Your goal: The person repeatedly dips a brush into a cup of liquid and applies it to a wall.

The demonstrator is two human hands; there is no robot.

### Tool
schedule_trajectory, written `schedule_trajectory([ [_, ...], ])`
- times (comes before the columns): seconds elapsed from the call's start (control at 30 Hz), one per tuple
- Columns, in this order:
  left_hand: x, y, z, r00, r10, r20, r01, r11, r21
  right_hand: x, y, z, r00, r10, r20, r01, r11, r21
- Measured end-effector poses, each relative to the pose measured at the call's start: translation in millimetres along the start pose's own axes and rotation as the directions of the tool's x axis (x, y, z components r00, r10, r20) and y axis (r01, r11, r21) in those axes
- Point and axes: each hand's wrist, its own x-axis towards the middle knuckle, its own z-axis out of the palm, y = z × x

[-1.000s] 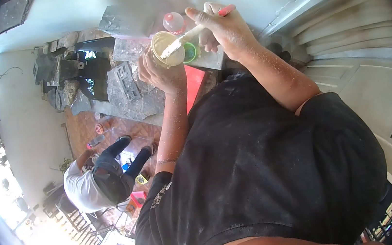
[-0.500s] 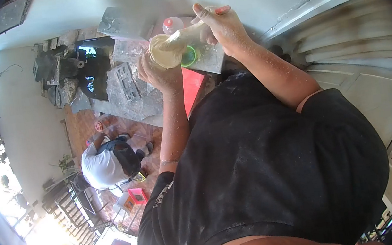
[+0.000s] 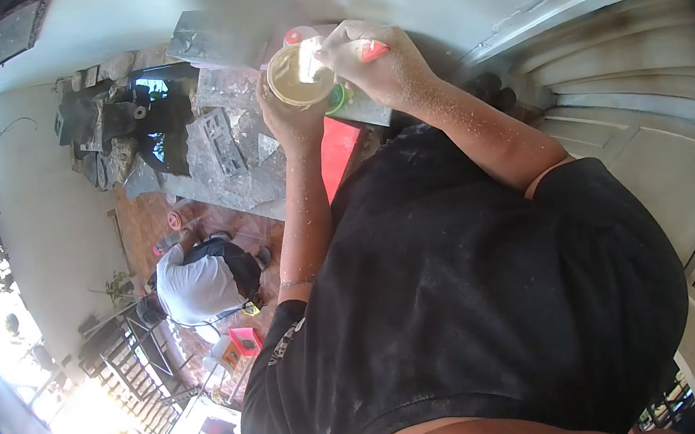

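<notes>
A round tub point(image 3: 298, 93) of pale, creamy material is held from beneath in my left hand point(image 3: 293, 124), its fingers wrapped round the side. Closed round a tool with a red-tipped handle point(image 3: 373, 51), my right hand point(image 3: 372, 62) is just right of the tub. The tool's shiny flat blade point(image 3: 311, 61) is over the tub's opening. Pale dust covers both forearms. Behind the tub stands a clear container with a red cap point(image 3: 295, 37), and a green round object point(image 3: 337, 97) shows partly below my right hand.
A dusty grey surface point(image 3: 259, 171) with a metal piece point(image 3: 223, 143) lies left of the tub, beside a red panel point(image 3: 339, 150). A person in a white shirt point(image 3: 195, 286) bends over on the tiled floor at the lower left. A wall rises ahead.
My right hand has moved left and down, bringing the blade over the tub; its coated end was at the rim before. The tub has shifted slightly right. The other person has shifted a little.
</notes>
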Motion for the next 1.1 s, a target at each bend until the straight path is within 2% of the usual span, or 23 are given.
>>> schedule_trajectory([
  [0.1,10,-5,-3,0.995,-0.055,0.086,0.067,0.988,-0.142,2,11,0,0.999,-0.05,-0.002,0.049,0.998,-0.05],
  [0.2,17,-7,-6,0.992,-0.037,0.117,0.053,0.988,-0.142,1,12,-3,0.995,-0.1,0.021,0.102,0.983,-0.154],
  [0.3,19,-6,-9,0.986,-0.087,0.145,0.118,0.968,-0.223,0,13,-4,0.995,-0.071,0.069,0.078,0.991,-0.111],
  [0.4,18,-5,-8,0.979,-0.094,0.18,0.15,0.932,-0.331,3,15,-3,0.987,-0.111,0.117,0.126,0.983,-0.134],
  [0.5,23,2,-15,0.97,-0.073,0.232,0.142,0.944,-0.297,4,7,-5,0.978,-0.103,0.182,0.138,0.972,-0.193],
  [0.6,30,12,-20,0.955,-0.057,0.29,0.152,0.937,-0.315,9,9,-8,0.939,-0.247,0.237,0.282,0.951,-0.127],
  [0.67,33,14,-25,0.935,-0.081,0.346,0.205,0.919,-0.338,12,9,-13,0.922,-0.26,0.287,0.304,0.945,-0.123],
  [0.7,34,13,-29,0.922,-0.083,0.378,0.209,0.928,-0.307,12,9,-16,0.912,-0.266,0.312,0.315,0.942,-0.12],
  [0.77,38,9,-38,0.894,-0.088,0.44,0.214,0.945,-0.246,13,1,-22,0.912,-0.167,0.375,0.206,0.976,-0.066],
  [0.83,44,12,-50,0.818,-0.139,0.559,0.292,0.936,-0.195,12,-5,-27,0.898,-0.105,0.427,0.122,0.992,-0.013],
  [0.9,47,11,-58,0.755,-0.139,0.641,0.342,0.917,-0.204,12,-7,-30,0.881,-0.081,0.467,0.067,0.997,0.048],
  [1.0,46,-3,-61,0.698,-0.082,0.711,0.381,0.884,-0.272,14,-7,-34,0.839,0.023,0.543,-0.057,0.997,0.045],
  [1.1,44,-12,-61,0.642,-0.035,0.766,0.4,0.868,-0.295,19,-3,-37,0.786,-0.131,0.604,0.094,0.991,0.093],
])
